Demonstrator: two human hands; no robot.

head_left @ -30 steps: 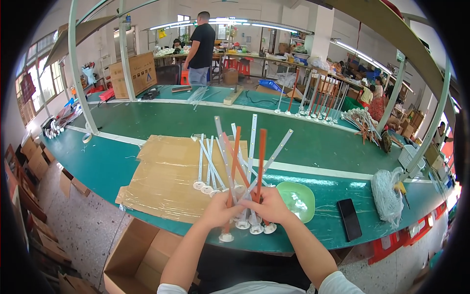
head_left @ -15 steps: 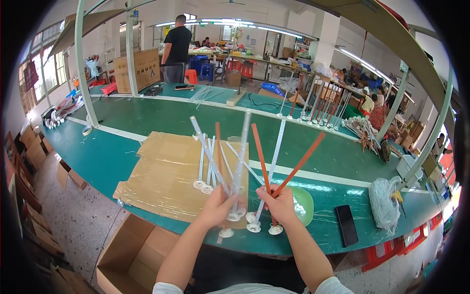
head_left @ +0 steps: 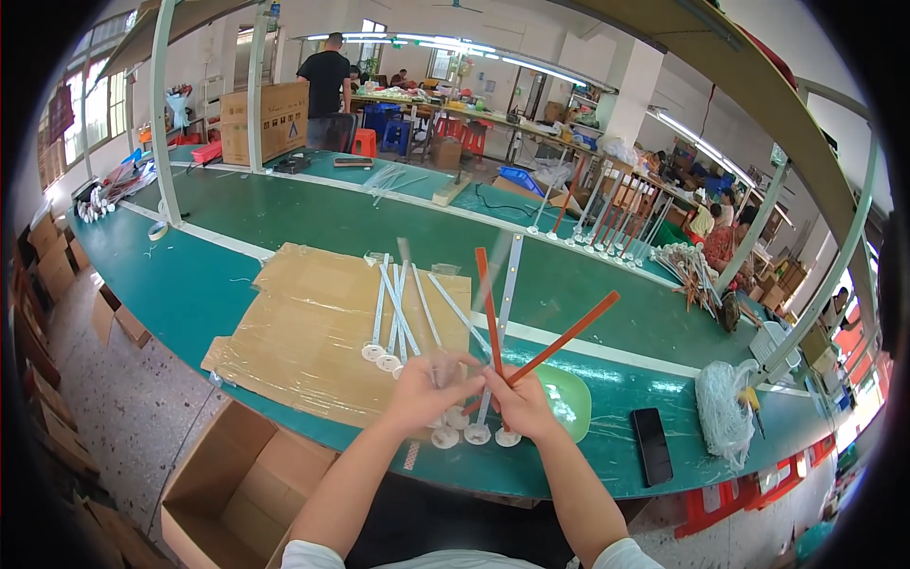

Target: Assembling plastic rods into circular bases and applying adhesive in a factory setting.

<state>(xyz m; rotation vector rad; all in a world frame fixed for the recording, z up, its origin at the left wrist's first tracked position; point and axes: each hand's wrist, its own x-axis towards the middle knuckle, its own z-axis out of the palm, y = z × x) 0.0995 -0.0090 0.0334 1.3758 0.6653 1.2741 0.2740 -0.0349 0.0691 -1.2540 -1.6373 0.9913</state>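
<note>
Bright, even light from ceiling tube lamps (head_left: 455,43) and windows (head_left: 90,109); fisheye bends edges, corners black.

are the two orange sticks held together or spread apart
Spread apart: the two orange plastic sticks meet at the right hand and fan into a V, tips well separated.

Two bare forearms are seen, ending in the left hand (head_left: 428,387) and right hand (head_left: 519,406). White short sleeves are worn; no gloves or jewellery are visible.
</note>
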